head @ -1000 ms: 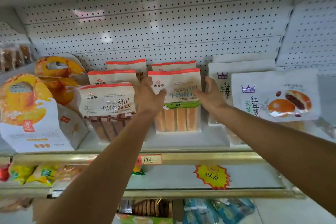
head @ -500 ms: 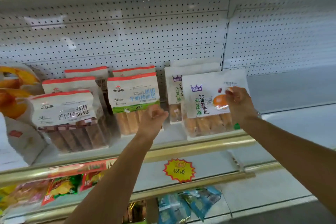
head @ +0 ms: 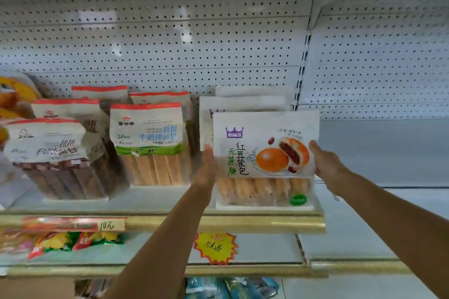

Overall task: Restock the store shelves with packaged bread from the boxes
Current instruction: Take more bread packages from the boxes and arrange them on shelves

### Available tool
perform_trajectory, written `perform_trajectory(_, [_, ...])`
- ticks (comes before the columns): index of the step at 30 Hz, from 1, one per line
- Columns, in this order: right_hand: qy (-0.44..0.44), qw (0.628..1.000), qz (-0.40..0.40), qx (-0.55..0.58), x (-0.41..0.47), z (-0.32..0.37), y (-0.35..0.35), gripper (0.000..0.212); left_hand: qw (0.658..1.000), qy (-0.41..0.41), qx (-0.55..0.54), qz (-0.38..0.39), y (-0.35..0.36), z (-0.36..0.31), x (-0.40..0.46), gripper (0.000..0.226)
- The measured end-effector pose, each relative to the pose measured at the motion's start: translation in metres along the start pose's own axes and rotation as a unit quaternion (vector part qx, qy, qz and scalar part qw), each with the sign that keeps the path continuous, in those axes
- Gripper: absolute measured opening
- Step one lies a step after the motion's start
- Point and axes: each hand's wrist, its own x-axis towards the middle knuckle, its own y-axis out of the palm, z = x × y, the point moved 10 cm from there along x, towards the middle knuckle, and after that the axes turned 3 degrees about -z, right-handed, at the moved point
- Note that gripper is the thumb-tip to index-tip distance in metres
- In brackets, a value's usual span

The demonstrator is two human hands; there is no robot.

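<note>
Your left hand (head: 206, 167) has left milk-stick packs, now flat, fingers straight, against left edge of white red-bean bun pack (head: 264, 153). Your right hand (head: 325, 165) grips its right edge. Pack stands at front of gold-trimmed shelf (head: 243, 222), between your fingers. Squaring up; nearly faced.

1. Shelf (head: 243, 222) right of the bun pack (head: 264, 153): bare, open room along to the right.
2. Bun pack stands at the front edge; left hand (head: 206, 167) flat on its left side, right hand (head: 325, 165) gripping its right edge.
3. Narrow gap between bun pack and breadstick pack (head: 148, 143); left hand fills it.
4. More white packs (head: 243, 102) just behind block the back.
5. Brown stick packs (head: 48, 153) crowd the left.
6. Above the packs: open up to the pegboard (head: 170, 43).
</note>
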Motion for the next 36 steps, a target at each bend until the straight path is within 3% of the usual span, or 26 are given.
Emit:
perform_trajectory(2, [-0.013, 0.999, 0.048, 0.003, -0.018, 0.01, 0.018, 0.067, 1.0, 0.023, 0.002, -0.013, -0.003, -0.001, 0.005, 0.094])
perform_trajectory(4, [-0.038, 0.995, 0.086, 0.015, -0.031, 0.022, 0.03, 0.04, 0.999, 0.045, 0.01, -0.013, -0.002, -0.013, -0.003, 0.063])
perform_trajectory(6, [-0.041, 0.993, 0.108, 0.029, -0.027, 0.025, 0.036, 0.026, 0.998, 0.059, 0.009, -0.025, -0.004, -0.022, -0.005, 0.051])
perform_trajectory(9, [-0.021, 0.993, 0.111, 0.031, -0.019, 0.022, 0.034, 0.043, 0.993, 0.072, -0.029, -0.087, -0.019, -0.023, 0.005, 0.048])
perform_trajectory(12, [-0.016, 0.997, 0.073, 0.033, -0.009, 0.026, 0.023, 0.06, 0.988, 0.076, -0.041, -0.125, -0.029, -0.018, 0.027, 0.061])
perform_trajectory(14, [-0.035, 0.996, 0.054, 0.064, -0.004, 0.035, 0.019, 0.06, 0.989, 0.083, -0.049, -0.112, -0.029, -0.016, 0.042, 0.06])
perform_trajectory(19, [-0.016, 0.985, 0.07, 0.154, 0.012, 0.032, 0.034, 0.067, 0.996, 0.058, -0.062, -0.033, -0.027, -0.001, 0.084, 0.1])
perform_trajectory(27, [0.003, 0.973, 0.129, 0.193, 0.029, 0.019, 0.052, 0.074, 0.997, 0.038, -0.068, 0.026, -0.002, -0.008, 0.08, 0.071])
perform_trajectory(36, [0.006, 0.966, 0.157, 0.207, 0.033, 0.022, 0.041, 0.076, 0.993, 0.006, -0.061, 0.099, 0.032, -0.004, 0.079, 0.078])
